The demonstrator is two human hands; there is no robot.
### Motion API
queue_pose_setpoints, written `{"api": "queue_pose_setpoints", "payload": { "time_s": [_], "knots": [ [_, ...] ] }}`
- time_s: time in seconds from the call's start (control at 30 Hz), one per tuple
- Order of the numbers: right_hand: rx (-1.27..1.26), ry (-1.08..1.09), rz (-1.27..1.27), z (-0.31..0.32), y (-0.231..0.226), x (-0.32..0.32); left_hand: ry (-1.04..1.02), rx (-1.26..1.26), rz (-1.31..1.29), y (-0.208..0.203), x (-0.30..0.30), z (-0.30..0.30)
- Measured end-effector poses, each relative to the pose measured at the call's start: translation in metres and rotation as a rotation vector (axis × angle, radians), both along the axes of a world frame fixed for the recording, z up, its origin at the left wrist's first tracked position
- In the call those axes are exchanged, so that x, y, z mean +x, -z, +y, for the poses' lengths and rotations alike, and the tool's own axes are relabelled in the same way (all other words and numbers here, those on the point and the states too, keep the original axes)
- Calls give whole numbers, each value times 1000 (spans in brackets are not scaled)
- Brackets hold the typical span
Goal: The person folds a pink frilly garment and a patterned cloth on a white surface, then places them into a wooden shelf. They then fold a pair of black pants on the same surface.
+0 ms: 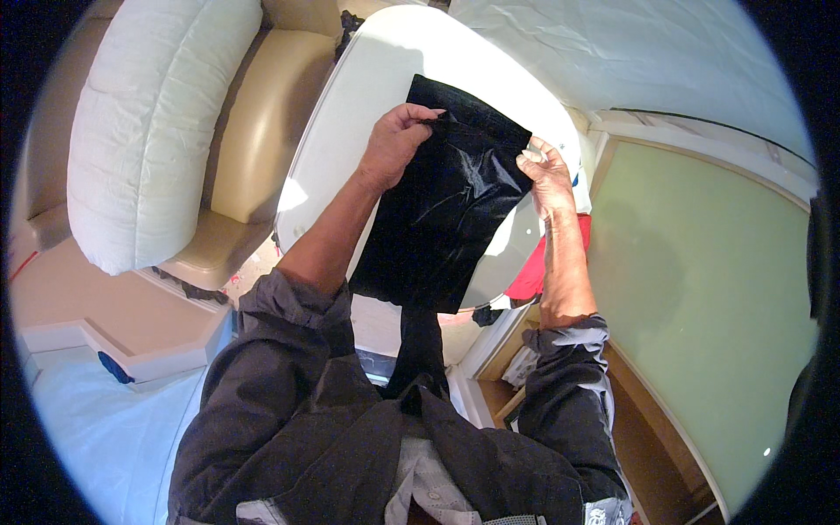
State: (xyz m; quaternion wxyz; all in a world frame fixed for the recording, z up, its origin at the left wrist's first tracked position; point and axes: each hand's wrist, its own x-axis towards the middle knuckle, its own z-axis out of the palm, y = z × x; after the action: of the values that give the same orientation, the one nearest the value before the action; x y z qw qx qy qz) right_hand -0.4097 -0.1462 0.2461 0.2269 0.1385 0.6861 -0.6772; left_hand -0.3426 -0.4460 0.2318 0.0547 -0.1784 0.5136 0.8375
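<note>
A shiny black cloth (442, 210) hangs in front of me, stretched between both hands over a white oval tabletop (367, 79). My left hand (398, 140) pinches its upper left edge with closed fingers. My right hand (544, 173) grips its upper right corner. The cloth's lower part drops toward my dark grey shirt, and a narrow strip of it trails down to my chest.
A beige seat with a big white cushion (149, 131) stands on the left. A pale green panel (700, 289) with a wooden frame fills the right. Something red (538, 271) lies below the table's edge by my right forearm. Light blue sheeting (96, 429) covers the lower left.
</note>
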Motion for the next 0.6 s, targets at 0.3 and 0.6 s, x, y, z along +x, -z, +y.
{"api": "queue_pose_setpoints", "payload": {
  "time_s": [0.3,0.6],
  "knots": [
    [156,176,256,-11,33,8,-135,-120,-110,14,-23,-3],
    [278,155,66,-20,19,-8,-88,-275,-267,19,-34,-5]
  ]
}}
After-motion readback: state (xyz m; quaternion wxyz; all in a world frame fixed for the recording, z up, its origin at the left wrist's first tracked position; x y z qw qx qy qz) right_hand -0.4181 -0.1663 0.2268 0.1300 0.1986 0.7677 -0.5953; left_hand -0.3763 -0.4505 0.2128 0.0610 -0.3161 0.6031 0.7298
